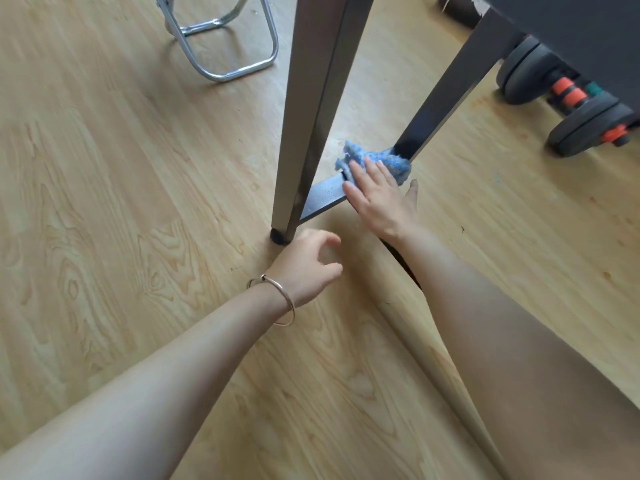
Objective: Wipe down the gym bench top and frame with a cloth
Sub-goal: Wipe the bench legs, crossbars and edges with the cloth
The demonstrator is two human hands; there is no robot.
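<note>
The bench's dark metal frame fills the upper middle: a near leg [311, 109] stands on the wood floor, a low crossbar [323, 195] runs from it to a far leg [453, 88]. A crumpled blue cloth [377, 161] lies on the crossbar near the far leg. My right hand [381, 199] presses flat on the cloth and bar with straight fingers. My left hand [308, 265], wearing a thin bangle, hovers by the foot of the near leg with loosely curled fingers and holds nothing. The bench top [575, 32] shows only as a dark corner at the upper right.
Black dumbbells with orange collars [568, 102] lie on the floor at the right, under the bench. A chrome tubular chair frame [225, 39] stands at the top left. Light wood flooring [121, 168] stretches out on the left.
</note>
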